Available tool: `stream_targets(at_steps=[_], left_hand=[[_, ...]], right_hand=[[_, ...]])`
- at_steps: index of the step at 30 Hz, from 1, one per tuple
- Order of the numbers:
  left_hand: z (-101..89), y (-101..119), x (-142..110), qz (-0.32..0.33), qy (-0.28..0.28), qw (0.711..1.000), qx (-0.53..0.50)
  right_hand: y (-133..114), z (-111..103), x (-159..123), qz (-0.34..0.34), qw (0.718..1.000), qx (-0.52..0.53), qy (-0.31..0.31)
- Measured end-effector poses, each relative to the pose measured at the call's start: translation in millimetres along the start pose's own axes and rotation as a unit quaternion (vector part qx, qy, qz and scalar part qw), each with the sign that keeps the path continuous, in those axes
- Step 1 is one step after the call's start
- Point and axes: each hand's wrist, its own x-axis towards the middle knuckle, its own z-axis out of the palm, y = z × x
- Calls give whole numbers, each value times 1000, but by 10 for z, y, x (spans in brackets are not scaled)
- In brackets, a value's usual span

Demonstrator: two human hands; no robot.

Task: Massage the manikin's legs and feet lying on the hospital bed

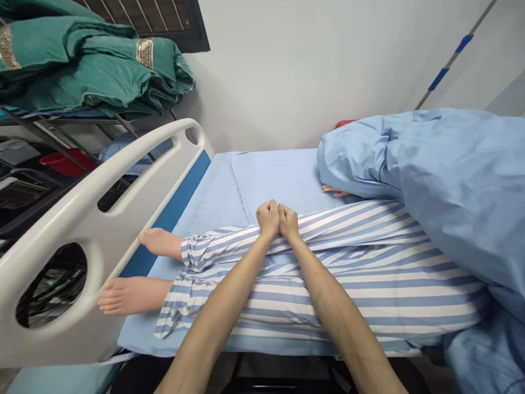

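Observation:
A figure in blue-and-white striped trousers [328,284] lies on a bed with a light blue sheet [270,180]. Its bare feet [131,293] point toward the white footboard. My left hand [268,218] and my right hand [289,221] are side by side, both fisted on the far trouser leg near the knee, gripping the striped cloth. A light blue blanket [443,180] is bunched over the figure's upper body. A pale hand [334,191] of the figure peeks out under the blanket edge.
A white plastic footboard [102,230] with oval cut-outs stands at the left. Behind it, folded green blankets [94,65] sit on a metal rack. A red basin [65,162] lies lower on the rack. A pole with blue bands [449,60] leans on the wall.

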Motion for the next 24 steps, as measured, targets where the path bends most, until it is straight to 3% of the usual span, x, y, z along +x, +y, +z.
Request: stream_targets(at_steps=[6,11,14,20,24], left_hand=[[127,-222,-122,28,-41,993,109],[123,-228,-114,26,-39,992,113],[124,-209,-129,30,-37,993,112],[112,-189,-141,41,-33,993,109],[164,-78,-83,45,-43,995,79]], right_hand=[[-47,-81,59,26,999,34,15],[-232,-288,187,-71,994,-73,-49],[-222,-400,209,-103,988,-98,-66],[99,-465,135,-38,999,-24,-17],[136,-457,170,-8,999,38,0]])
